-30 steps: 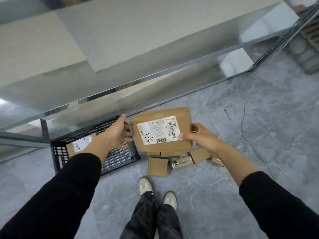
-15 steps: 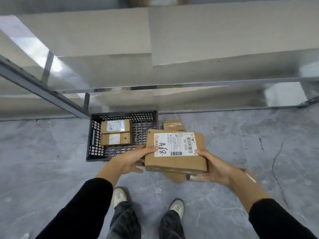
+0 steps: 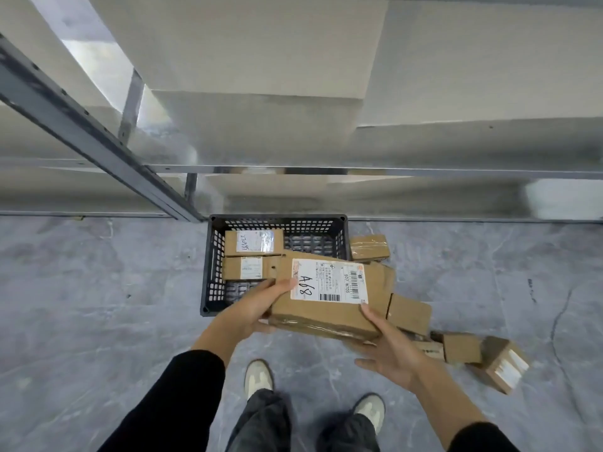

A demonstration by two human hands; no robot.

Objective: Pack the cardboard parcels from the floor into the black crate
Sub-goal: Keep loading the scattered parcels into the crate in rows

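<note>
I hold a large cardboard parcel with a white label marked "A68" over the right front corner of the black crate. My left hand grips its left end, thumb on top by the label. My right hand grips its right front corner, thumb on top, fingers underneath. Two smaller labelled parcels lie inside the crate at its left. Several small parcels lie on the floor to the right, and another sits beside the crate's right wall.
The crate stands on grey marbled floor against the bottom of a metal shelving rack with pale shelf boards. My two feet in light shoes stand just in front of the parcels.
The parcel has moved left and further over the crate, tilting slightly. My view has shifted so the crate sits nearer the centre, and more floor parcels show at the right.
</note>
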